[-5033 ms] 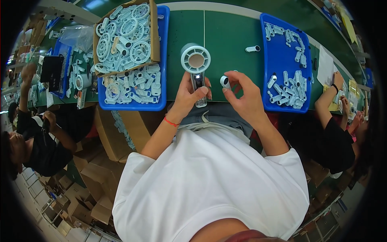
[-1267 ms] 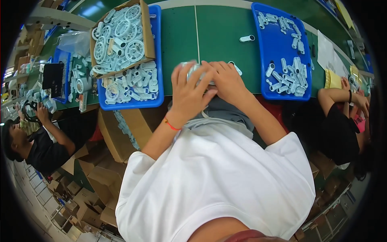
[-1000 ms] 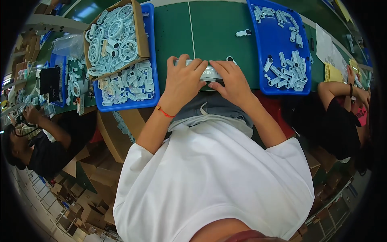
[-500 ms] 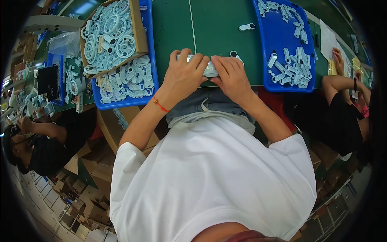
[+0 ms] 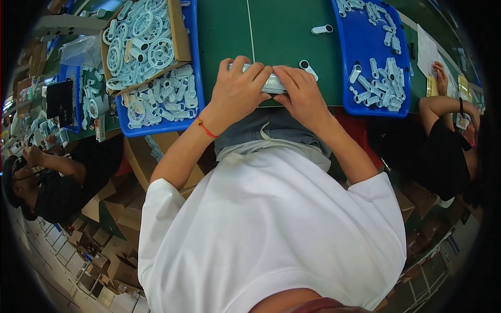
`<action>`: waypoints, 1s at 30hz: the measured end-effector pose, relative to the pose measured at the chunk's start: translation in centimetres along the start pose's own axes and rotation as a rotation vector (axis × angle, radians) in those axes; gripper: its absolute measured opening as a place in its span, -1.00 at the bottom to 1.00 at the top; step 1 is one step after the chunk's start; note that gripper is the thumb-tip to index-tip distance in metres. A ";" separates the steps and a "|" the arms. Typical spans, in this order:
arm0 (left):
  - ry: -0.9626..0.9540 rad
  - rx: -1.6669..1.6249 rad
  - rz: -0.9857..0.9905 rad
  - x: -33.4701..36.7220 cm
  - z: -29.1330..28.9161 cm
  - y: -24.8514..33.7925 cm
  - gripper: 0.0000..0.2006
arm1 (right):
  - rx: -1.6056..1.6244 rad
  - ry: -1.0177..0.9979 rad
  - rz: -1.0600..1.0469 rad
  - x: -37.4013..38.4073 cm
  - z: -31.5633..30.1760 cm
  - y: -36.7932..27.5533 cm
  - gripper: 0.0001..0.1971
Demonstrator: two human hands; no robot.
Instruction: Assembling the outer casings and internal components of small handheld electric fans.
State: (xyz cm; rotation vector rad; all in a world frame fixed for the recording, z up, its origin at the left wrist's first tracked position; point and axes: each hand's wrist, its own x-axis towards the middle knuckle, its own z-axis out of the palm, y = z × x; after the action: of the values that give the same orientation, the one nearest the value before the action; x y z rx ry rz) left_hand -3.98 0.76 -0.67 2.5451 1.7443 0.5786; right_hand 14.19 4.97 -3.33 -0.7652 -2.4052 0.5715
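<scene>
Between both hands, at the near edge of the green table (image 5: 224, 31), is a long pale grey plastic part (image 5: 272, 83) with lettering on its face. My left hand (image 5: 237, 86), below a red cord bracelet, is closed over the left end of this part. Closed on the other end is my right hand (image 5: 301, 93), its thumb and fingertips close to the left ones. Much of the part is hidden under my fingers. Just beyond my right hand lies a small white elongated piece (image 5: 310, 71) with a dark round end. A similar white piece (image 5: 322, 29) rests farther back.
To the left, a cardboard box (image 5: 181, 36) of pale plastic rings and parts sits on a blue tray (image 5: 156, 130) of smaller pieces. Another blue tray (image 5: 360, 109) on the right holds several white pieces. Co-workers sit at both sides; one person's hand (image 5: 441, 78) shows at right.
The part has turned slightly in my hands, and a little more of its lettered face shows between them. The whole view has shifted slightly.
</scene>
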 end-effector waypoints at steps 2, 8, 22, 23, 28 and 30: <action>0.001 0.003 -0.010 0.0 -0.1 0.2 -0.51 | -0.008 -0.048 0.049 0.2 -0.3 -0.4 -0.44; 0.014 -0.004 -0.052 0.1 -1.0 0.6 -0.48 | 0.152 -0.036 0.135 0.6 -1.1 -0.8 -0.46; 0.296 -1.845 -0.559 0.2 0.5 4.3 -0.36 | 0.762 0.135 0.491 0.9 -3.3 -5.1 -0.45; 0.267 -1.850 -0.552 0.2 0.4 4.2 -0.36 | 0.755 0.138 0.477 0.9 -3.3 -5.1 -0.44; 0.308 -1.881 -0.572 0.2 -0.1 4.5 -0.36 | 0.844 0.125 0.500 0.4 -3.2 -5.0 -0.42; 0.337 -1.874 -0.587 0.1 0.1 4.5 -0.35 | 0.917 0.102 0.557 0.2 -3.0 -4.8 -0.42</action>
State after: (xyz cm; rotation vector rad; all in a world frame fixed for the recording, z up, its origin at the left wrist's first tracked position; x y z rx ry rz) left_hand 0.12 -0.81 0.24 0.6382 0.8256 1.5108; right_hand 13.97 2.17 1.63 -0.9658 -1.5210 1.6381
